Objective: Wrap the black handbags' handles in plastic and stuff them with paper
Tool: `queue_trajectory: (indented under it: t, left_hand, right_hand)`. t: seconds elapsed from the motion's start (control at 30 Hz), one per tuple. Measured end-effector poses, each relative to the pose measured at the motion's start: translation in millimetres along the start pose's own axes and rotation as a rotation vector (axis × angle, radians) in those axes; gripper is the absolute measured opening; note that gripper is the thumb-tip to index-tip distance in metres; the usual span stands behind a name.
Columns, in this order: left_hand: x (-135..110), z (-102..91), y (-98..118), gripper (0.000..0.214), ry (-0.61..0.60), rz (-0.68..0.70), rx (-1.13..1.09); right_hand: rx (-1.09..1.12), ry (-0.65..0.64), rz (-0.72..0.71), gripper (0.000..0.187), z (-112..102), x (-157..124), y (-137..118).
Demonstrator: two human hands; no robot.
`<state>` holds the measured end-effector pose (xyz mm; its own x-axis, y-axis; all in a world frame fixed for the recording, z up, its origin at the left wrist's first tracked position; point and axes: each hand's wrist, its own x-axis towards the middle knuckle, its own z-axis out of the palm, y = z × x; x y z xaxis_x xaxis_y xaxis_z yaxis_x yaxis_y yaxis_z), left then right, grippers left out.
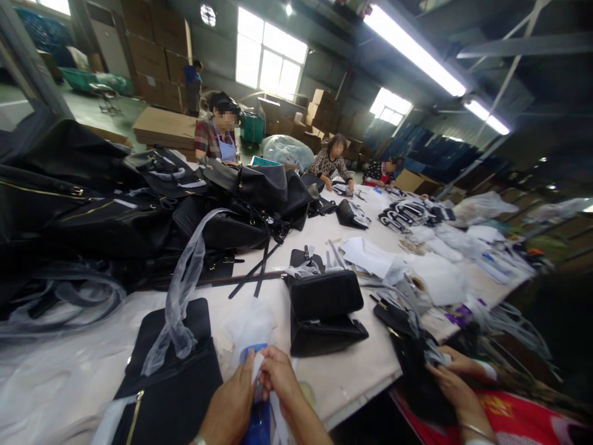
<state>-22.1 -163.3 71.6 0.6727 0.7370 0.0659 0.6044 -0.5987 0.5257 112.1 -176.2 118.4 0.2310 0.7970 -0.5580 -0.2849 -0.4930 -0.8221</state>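
My left hand and my right hand meet at the table's near edge. Pinched between their fingertips is a white strip, and both hands are closed on it. A blue object shows below and behind the fingers; its kind is hidden. Just beyond lies crumpled white tissue paper. On the left is a flat black bag with a gold zipper, a translucent wrapped strap lying over it. Right of my hands stands a small black bag with its flap raised.
Black bags are heaped along the left. At the right, a co-worker's hands hold another black bag. White sheets and plastic wrap lie over the pale table. Several other people sit or stand farther back.
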Motion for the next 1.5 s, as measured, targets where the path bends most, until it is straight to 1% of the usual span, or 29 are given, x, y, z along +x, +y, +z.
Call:
queue_trajectory:
  t: [0.1,0.27,0.33,0.4,0.47,0.57,0.63,0.7,0.77,0.83,0.9,0.97,1.0,1.07,1.13,1.17,1.23,1.3,1.37,1.5]
  left_hand:
    - [1.4,-8.4,6.0,0.065,-0.061,0.002,0.040]
    - [1.4,-12.9,7.9,0.064,-0.126,0.068,0.059]
    - [2.4,-15.6,6.9,0.065,-0.147,0.070,0.105]
    - [3.3,-18.2,6.9,0.069,-0.159,0.057,0.164]
    - [2.7,-18.7,8.0,0.071,-0.146,0.059,0.207]
    - [-2.0,-17.0,9.9,0.070,-0.120,0.048,0.195]
    - [-5.2,-17.9,9.3,0.067,-0.130,0.021,0.080]
    - [-4.8,-22.9,6.8,0.063,-0.166,-0.006,-0.166]
    - [0.3,-30.6,3.2,0.057,-0.215,-0.085,-0.494]
    - [8.1,-38.2,-0.3,0.051,-0.259,-0.203,-0.790]
    - [14.7,-44.6,-2.9,0.048,-0.288,-0.293,-0.972]
    - [17.2,-50.4,-5.2,0.043,-0.285,-0.348,-1.032]
    - [16.9,-53.4,-6.3,0.041,-0.271,-0.381,-1.038]
    - [14.2,-59.0,-9.0,0.039,-0.237,-0.437,-1.056]
    - [10.4,-62.8,-11.8,0.038,-0.209,-0.477,-1.092]
    - [8.6,-63.6,-13.0,0.038,-0.203,-0.489,-1.114]
    - [5.6,-63.0,-14.6,0.037,-0.203,-0.495,-1.141]
    - [3.9,-61.2,-15.0,0.037,-0.219,-0.487,-1.151]
    - [3.3,-59.7,-14.4,0.037,-0.236,-0.479,-1.155]
    - [3.2,-59.7,-14.1,0.038,-0.241,-0.488,-1.174]
  right_hand:
    - [0.048,0.014,-0.007,0.018,-2.1,-5.3,1.5]
    - [0.101,0.013,-0.007,0.021,-3.7,-8.8,5.3]
    - [0.123,-0.005,-0.033,0.026,-3.3,-10.8,5.4]
    - [0.137,-0.023,-0.087,0.034,-2.4,-13.9,5.3]
    - [0.083,-0.030,-0.146,0.041,-1.7,-17.3,6.7]
    - [-0.073,-0.009,-0.209,0.040,-3.2,-20.7,13.0]
    - [-0.131,-0.004,-0.249,0.036,-6.3,-22.0,17.6]
    - [-0.157,-0.016,-0.284,0.032,-9.8,-23.1,19.0]
    - [-0.184,-0.042,-0.306,0.027,-11.3,-23.8,15.5]
    - [-0.242,-0.062,-0.319,0.024,-10.1,-23.6,8.5]
    - [-0.317,-0.077,-0.340,0.026,-8.2,-23.5,2.4]
    - [-0.324,-0.063,-0.347,0.031,-8.9,-26.7,3.0]
    - [-0.305,-0.023,-0.332,0.034,-11.1,-30.5,7.2]
    - [-0.309,0.145,-0.274,0.031,-18.3,-43.6,23.8]
    - [-0.435,0.327,-0.207,0.020,-26.0,-61.6,47.6]
    - [-0.518,0.361,-0.173,0.018,-28.4,-70.8,60.0]
    - [-0.645,0.368,-0.115,0.023,-28.5,-85.7,81.1]
    - [-0.699,0.379,-0.088,0.025,-23.1,-92.8,94.1]
    - [-0.683,0.413,-0.096,0.022,-16.0,-92.7,98.7]
    - [-0.596,0.446,-0.121,0.020,-7.3,-89.7,95.6]
